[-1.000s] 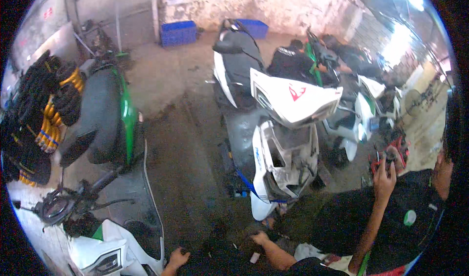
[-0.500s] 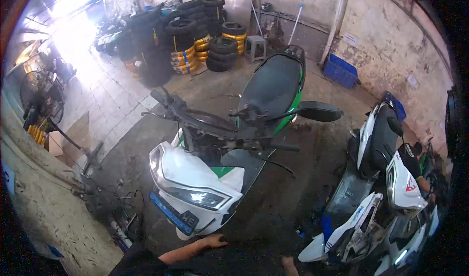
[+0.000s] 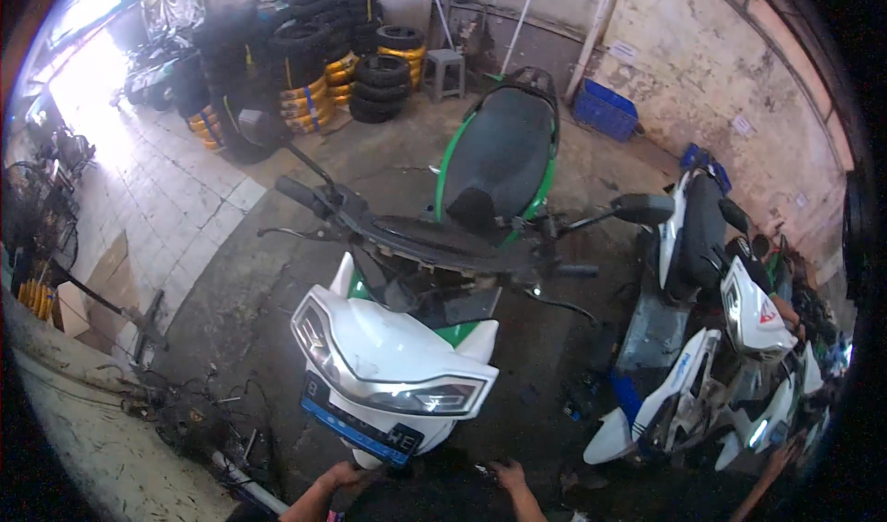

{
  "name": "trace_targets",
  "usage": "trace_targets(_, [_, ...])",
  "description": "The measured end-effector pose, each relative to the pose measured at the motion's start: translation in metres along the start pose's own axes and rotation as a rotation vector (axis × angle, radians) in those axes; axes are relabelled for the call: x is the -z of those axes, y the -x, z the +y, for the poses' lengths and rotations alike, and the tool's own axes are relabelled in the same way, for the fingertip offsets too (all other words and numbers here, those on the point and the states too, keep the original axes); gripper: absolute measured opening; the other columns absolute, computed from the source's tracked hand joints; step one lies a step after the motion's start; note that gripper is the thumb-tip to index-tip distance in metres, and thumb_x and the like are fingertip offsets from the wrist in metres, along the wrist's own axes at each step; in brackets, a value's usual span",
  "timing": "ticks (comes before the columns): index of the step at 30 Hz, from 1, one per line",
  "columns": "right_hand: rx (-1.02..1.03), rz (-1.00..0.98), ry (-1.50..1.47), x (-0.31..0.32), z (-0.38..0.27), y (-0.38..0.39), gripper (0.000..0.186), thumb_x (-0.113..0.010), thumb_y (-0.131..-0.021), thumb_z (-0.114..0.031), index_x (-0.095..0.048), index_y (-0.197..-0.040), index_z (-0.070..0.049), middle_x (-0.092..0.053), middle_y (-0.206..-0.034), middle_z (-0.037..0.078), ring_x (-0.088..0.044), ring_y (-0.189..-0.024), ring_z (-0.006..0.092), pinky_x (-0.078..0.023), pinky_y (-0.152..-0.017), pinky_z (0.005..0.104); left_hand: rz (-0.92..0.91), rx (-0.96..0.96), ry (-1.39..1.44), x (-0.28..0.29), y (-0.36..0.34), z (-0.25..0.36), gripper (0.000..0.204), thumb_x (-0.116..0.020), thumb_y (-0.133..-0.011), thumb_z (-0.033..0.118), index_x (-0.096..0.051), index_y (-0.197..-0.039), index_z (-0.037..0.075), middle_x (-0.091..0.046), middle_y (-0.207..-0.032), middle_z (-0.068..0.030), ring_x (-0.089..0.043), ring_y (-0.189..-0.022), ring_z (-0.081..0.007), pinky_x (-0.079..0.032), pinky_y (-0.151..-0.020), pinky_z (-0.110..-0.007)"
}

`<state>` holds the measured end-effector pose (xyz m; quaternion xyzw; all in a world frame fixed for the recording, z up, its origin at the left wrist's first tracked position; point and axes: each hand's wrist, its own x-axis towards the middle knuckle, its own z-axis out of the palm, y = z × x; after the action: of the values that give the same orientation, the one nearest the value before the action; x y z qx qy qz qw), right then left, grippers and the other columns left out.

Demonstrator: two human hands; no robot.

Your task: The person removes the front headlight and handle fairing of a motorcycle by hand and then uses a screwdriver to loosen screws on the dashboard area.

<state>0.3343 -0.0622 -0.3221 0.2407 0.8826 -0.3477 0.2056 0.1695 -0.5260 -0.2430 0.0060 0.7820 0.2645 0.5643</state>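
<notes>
My left hand and my right hand are low in the picture, below the front of a white and green scooter, both with loosely bent fingers and nothing visible in them. Whether they touch it is unclear. Its white front panel holds angular lamps, with a blue and black plate beneath. The handlebar has its cover off, and the black seat lies behind it.
More white scooters stand at right, where a co-worker's hand and another person's arm show. Tyre stacks, a grey stool and blue crates line the back. A grimy wall edge borders the lower left.
The view has swung left from the row of scooters onto the white and green one, which now sits centred. Over the last half second both my hands have come level below its front.
</notes>
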Motion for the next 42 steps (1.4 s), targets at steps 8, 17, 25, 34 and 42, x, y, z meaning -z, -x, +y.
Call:
trace_targets(8, [-0.498, 0.033, -0.356, 0.024, 0.034, -0.024, 0.047, -0.056, -0.086, -0.019, -0.047, -0.129, 0.000, -0.057, -0.119, 0.018, -0.053, -0.112, 0.0279, -0.043, -0.093, 0.0363, 1.102, 0.047, 0.419, 0.125, 0.116, 0.087, 0.036, -0.066, -0.078, 0.024, -0.064, -0.103, -0.002, -0.066, -0.094, -0.0205, -0.064, -0.089, -0.0340, -0.048, -0.084, -0.038])
trace_targets(17, [-0.241, 0.429, -0.828, 0.228, -0.220, -0.078, 0.053, -0.065, -0.083, -0.021, -0.046, -0.126, 0.003, -0.055, -0.117, 0.016, -0.053, -0.104, 0.0300, -0.042, -0.090, 0.0385, 1.384, -0.497, 0.440, 0.222, 0.196, 0.261, 0.018, -0.069, -0.078, 0.009, -0.064, -0.091, -0.002, -0.067, -0.084, -0.0121, -0.063, -0.082, -0.0186, -0.047, -0.077, -0.032])
trace_targets(25, [0.316, 0.022, -0.465, 0.261, -0.411, -0.082, 0.054, -0.070, -0.081, -0.036, -0.058, -0.117, 0.002, -0.063, -0.110, 0.020, -0.061, -0.102, 0.0306, -0.045, -0.094, 0.0377, 1.046, -0.952, -0.278, 0.279, 0.186, 0.344, 0.019, -0.073, -0.072, 0.003, -0.066, -0.090, 0.004, -0.064, -0.084, -0.0096, -0.064, -0.078, -0.0218, -0.050, -0.070, -0.032])
trace_targets(34, [0.425, 0.255, -0.244, 0.222, -0.531, -0.059, 0.054, -0.064, -0.084, -0.039, -0.054, -0.120, -0.001, -0.061, -0.113, 0.023, -0.057, -0.108, 0.0367, -0.044, -0.092, 0.0393, 0.767, -0.945, -0.039, 0.329, 0.143, 0.305, 0.022, -0.075, -0.069, 0.008, -0.066, -0.088, 0.003, -0.067, -0.089, -0.0107, -0.065, -0.076, -0.0211, -0.051, -0.069, -0.030])
trace_targets(42, [0.310, 0.449, -0.186, 0.189, -0.506, -0.100, 0.043, -0.063, -0.085, -0.029, -0.056, -0.115, 0.001, -0.062, -0.109, 0.022, -0.058, -0.105, 0.0369, -0.044, -0.091, 0.0405, 0.503, -1.074, -0.100, 0.336, 0.094, 0.316, 0.047, -0.064, -0.085, 0.027, -0.050, -0.119, -0.004, -0.061, -0.106, -0.0265, -0.059, -0.100, -0.0410, -0.046, -0.085, -0.042])
